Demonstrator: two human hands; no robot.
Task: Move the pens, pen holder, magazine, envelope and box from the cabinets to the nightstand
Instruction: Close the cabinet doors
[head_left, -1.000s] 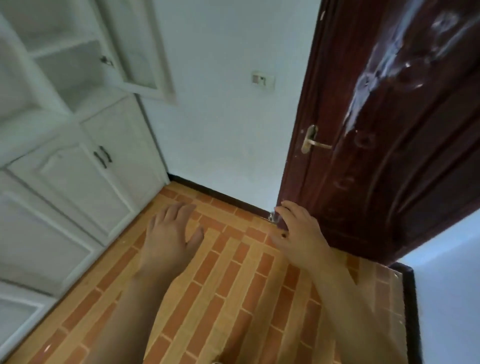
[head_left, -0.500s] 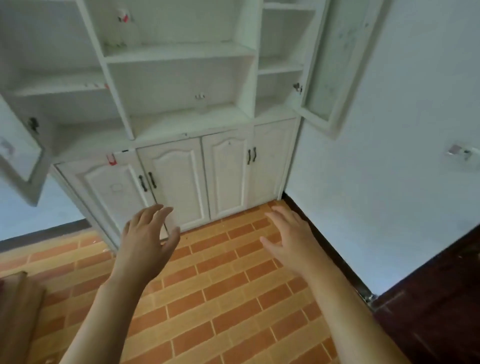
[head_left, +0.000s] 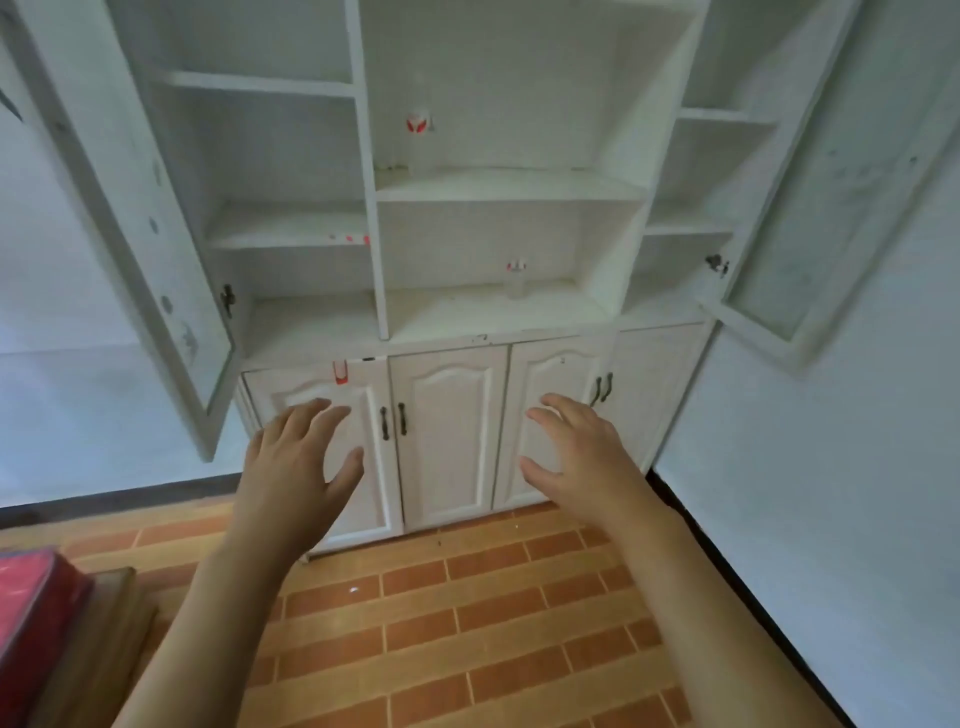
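White cabinets (head_left: 447, 441), brick-pattern floor (head_left: 467, 623), pale walls (head_left: 831, 467)

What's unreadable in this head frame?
- Lower white cabinet doors: shut, contents hidden.
- Small clear red-marked item on the bottom shelf: too small to identify.
- Red object at lower left: cut by the frame edge.
- Nightstand: not identifiable.

We observe the left hand (head_left: 298, 457) and right hand (head_left: 576, 452) held out, fingers relaxed. Both hold nothing before the white cabinet (head_left: 447, 436).

View swung from door to cabinet (head_left: 447, 364); hands (head_left: 298, 462) now before it
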